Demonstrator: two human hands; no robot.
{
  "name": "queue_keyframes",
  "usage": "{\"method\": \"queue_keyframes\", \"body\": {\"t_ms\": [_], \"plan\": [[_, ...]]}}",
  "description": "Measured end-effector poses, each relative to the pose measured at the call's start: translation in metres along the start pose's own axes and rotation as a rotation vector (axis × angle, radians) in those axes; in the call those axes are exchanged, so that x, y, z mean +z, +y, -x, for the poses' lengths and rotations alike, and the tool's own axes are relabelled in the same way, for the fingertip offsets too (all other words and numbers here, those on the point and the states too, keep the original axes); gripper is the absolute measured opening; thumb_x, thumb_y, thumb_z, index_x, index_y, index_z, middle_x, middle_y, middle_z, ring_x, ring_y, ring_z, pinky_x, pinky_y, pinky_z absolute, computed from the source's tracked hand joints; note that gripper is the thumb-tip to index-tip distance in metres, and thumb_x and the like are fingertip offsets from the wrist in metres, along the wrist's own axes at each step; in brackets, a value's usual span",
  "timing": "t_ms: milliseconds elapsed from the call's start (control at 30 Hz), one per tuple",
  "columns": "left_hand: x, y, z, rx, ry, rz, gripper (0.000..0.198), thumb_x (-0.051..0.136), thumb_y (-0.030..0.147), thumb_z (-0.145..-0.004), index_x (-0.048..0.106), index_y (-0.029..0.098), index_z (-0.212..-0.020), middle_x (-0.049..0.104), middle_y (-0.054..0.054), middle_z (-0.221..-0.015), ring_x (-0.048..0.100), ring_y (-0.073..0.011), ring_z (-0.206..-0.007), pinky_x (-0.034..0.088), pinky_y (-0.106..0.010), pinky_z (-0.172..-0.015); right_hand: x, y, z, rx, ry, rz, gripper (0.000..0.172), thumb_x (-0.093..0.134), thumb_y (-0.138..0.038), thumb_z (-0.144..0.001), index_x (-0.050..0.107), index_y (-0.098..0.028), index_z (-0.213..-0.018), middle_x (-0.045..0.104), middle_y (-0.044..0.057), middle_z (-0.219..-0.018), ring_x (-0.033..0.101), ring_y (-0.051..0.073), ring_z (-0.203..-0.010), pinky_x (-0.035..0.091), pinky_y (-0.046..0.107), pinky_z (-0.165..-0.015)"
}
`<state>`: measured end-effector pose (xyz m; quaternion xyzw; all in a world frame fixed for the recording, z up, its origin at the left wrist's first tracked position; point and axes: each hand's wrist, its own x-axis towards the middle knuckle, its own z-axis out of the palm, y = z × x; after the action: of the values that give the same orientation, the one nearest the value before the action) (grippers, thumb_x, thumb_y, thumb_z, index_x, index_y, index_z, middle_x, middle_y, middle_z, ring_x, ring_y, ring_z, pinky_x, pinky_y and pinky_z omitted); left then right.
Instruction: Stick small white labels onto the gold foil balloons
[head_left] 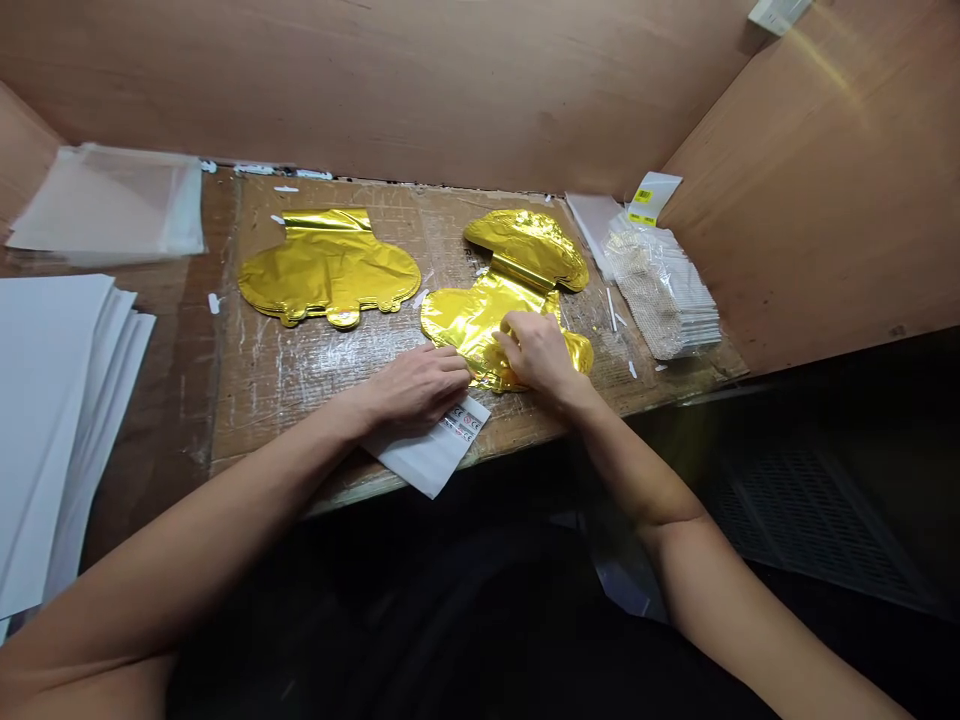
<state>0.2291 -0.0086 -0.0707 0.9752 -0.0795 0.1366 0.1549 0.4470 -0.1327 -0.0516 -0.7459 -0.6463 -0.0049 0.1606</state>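
Observation:
A shiny gold foil balloon [465, 310], flat and uninflated, lies near the table's front edge. My left hand [424, 382] is closed at its lower left edge, knuckles up, fingertips hidden. Under that hand a white sticker sheet [431, 460] with small printed marks sticks out past the table edge. My right hand [541, 350] rests over the right half of the foil, thumb and fingers bent together in a pinch. What lies between those fingertips is hard to see. Just behind, a folded-over gold foil part [529, 240] overlaps or adjoins this balloon.
A stack of flat gold foil balloons [330, 270] lies to the left. Clear plastic bags [112, 205] and white sheets [52, 400] occupy the far left. At right stands a plastic-wrapped bundle of white strips [667, 290] near a white yellow-labelled card [654, 196]. Wooden walls [375, 90] enclose the table.

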Motion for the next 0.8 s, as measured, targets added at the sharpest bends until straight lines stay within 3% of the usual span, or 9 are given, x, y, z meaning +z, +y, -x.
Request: {"method": "queue_keyframes", "body": {"t_ms": [133,267,400,533,633,733,800], "plan": [[-0.003,0.001,-0.001,0.003,-0.005,0.017,0.02,0.051,0.026,-0.106,0.07,0.021,-0.098,0.075,-0.01,-0.102,0.062,-0.0266,-0.097,0.046,-0.043,-0.088,0.003,0.005,-0.001,-0.118,-0.167,-0.181,0.019,0.065,-0.036,-0.101,0.065,-0.02,-0.09,0.071,0.007,-0.093,0.057,0.022,-0.089,0.037,0.035,-0.086],[-0.003,0.0,-0.001,0.003,0.04,0.095,0.017,0.056,0.026,-0.103,0.073,0.023,-0.107,0.077,-0.01,-0.119,0.062,-0.0271,-0.106,0.047,-0.043,-0.093,0.005,0.01,-0.007,-0.052,-0.204,-0.361,0.02,0.06,-0.03,-0.099,0.062,-0.02,-0.082,0.067,0.003,-0.084,0.054,0.019,-0.081,0.038,0.031,-0.079],[0.002,0.0,0.0,-0.004,0.045,0.103,0.018,0.056,0.027,-0.104,0.073,0.023,-0.108,0.077,-0.01,-0.124,0.063,-0.0268,-0.107,0.048,-0.043,-0.094,-0.016,0.023,-0.027,0.038,-0.254,-0.523,0.024,0.057,-0.036,-0.098,0.059,-0.02,-0.081,0.059,-0.001,-0.074,0.049,0.015,-0.071,0.036,0.029,-0.069],[0.006,-0.001,0.001,-0.002,0.062,0.106,0.016,0.057,0.026,-0.103,0.072,0.023,-0.105,0.077,-0.01,-0.122,0.064,-0.0258,-0.106,0.048,-0.042,-0.094,-0.041,0.028,-0.046,-0.014,-0.325,-0.475,0.028,0.064,-0.043,-0.096,0.059,-0.019,-0.082,0.058,-0.001,-0.075,0.045,0.014,-0.067,0.033,0.028,-0.065],[0.006,-0.002,0.001,0.011,0.089,0.105,0.014,0.059,0.025,-0.102,0.072,0.023,-0.101,0.077,-0.009,-0.121,0.064,-0.0252,-0.104,0.048,-0.041,-0.093,-0.038,0.02,-0.043,-0.102,-0.43,-0.345,0.026,0.078,-0.041,-0.088,0.064,-0.019,-0.085,0.064,-0.001,-0.076,0.048,0.014,-0.068,0.032,0.028,-0.067],[0.005,-0.001,0.001,0.03,0.086,0.073,0.015,0.058,0.026,-0.104,0.073,0.022,-0.101,0.077,-0.01,-0.126,0.063,-0.0249,-0.1,0.048,-0.041,-0.089,-0.033,0.019,-0.04,-0.131,-0.521,-0.367,0.021,0.071,-0.034,-0.092,0.067,-0.018,-0.08,0.064,-0.001,-0.072,0.05,0.013,-0.066,0.034,0.028,-0.067],[0.004,-0.001,0.001,0.04,0.076,0.051,0.017,0.056,0.025,-0.105,0.072,0.021,-0.103,0.076,-0.01,-0.131,0.062,-0.025,-0.099,0.048,-0.042,-0.087,-0.042,0.03,-0.05,-0.108,-0.544,-0.438,0.024,0.066,-0.036,-0.096,0.069,-0.017,-0.081,0.065,0.0,-0.074,0.052,0.013,-0.067,0.037,0.028,-0.068]]}}
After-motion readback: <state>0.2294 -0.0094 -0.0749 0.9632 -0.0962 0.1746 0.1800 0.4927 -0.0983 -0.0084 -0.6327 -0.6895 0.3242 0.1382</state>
